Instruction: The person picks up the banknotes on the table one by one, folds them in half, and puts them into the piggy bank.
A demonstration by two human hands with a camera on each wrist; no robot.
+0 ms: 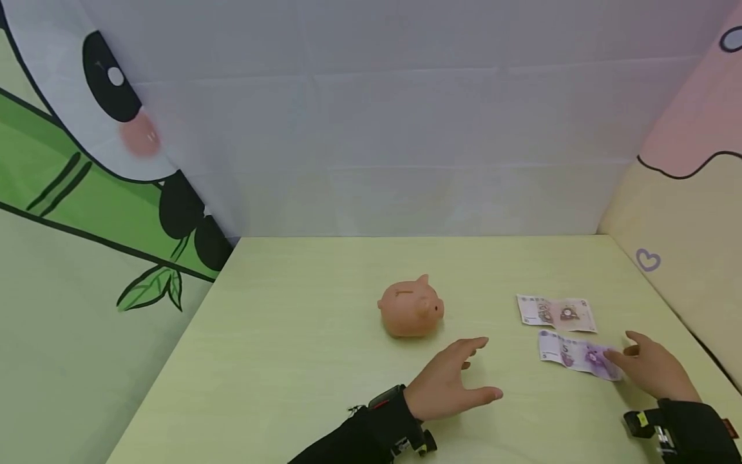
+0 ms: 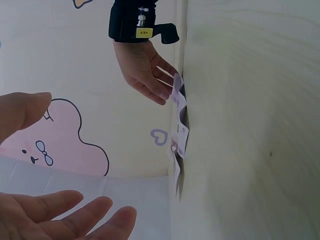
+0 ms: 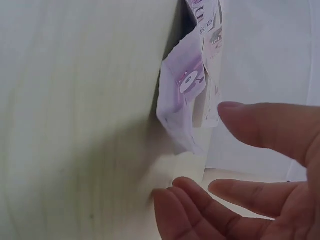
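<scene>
My left hand [image 1: 447,381] is held over the table, thumb and fingers spread wide around nothing. Ahead of it stands an orange piggy bank [image 1: 410,308] with a slot in its back. At the right, my right hand [image 1: 657,368] is beside a purple play banknote [image 1: 576,354], its thumb overlapping the note's right end in the head view. In the right wrist view the thumb and fingers are apart, close by the creased end of the purple banknote [image 3: 182,90]. A second, pinkish banknote [image 1: 558,314] lies flat just behind the purple one.
Everything stands on a pale wood-grain table [image 1: 290,335]. A plain light cloth [image 1: 406,142] hangs along the back edge. Cartoon-printed panels flank the table, green [image 1: 98,174] at the left and cream with a heart [image 1: 684,251] at the right.
</scene>
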